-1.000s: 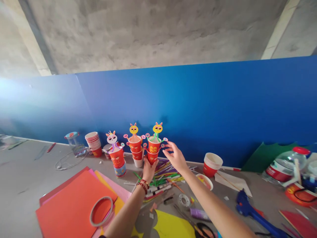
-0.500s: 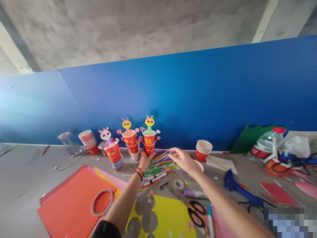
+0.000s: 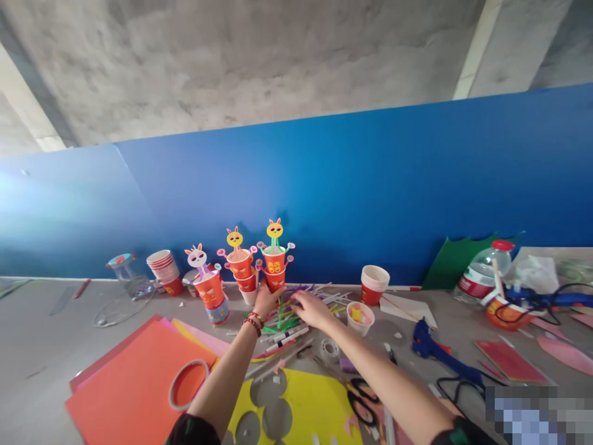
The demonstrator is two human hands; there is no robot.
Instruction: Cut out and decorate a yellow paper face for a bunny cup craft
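My left hand [image 3: 265, 303] is closed around the lower part of a stacked red paper cup figure [image 3: 275, 264] with a yellow animal head and green pipe-cleaner arms. My right hand [image 3: 314, 310] reaches over the pile of coloured pipe cleaners [image 3: 334, 296], just right of that figure. Its fingers are apart and point left; whether they touch the pipe cleaners I cannot tell. To the left stand a second yellow-headed cup figure [image 3: 241, 266] and a white-headed one [image 3: 210, 290]. Markers [image 3: 290, 338] lie below my hands.
Cup stacks [image 3: 163, 266] [image 3: 374, 283] stand at the back. Right are a small cup with yellow and pink pieces [image 3: 360, 316], a blue glue gun [image 3: 433, 346] and a water bottle [image 3: 484, 272]. In front lie orange paper [image 3: 125, 383], a tape roll [image 3: 189, 384], cut yellow paper [image 3: 319, 395] and scissors [image 3: 364, 402].
My right hand has moved left, closer to my left hand and the cup figure, uncovering the small cup with coloured pieces. My left hand stays at the figure's lower cup. The view has shifted slightly.
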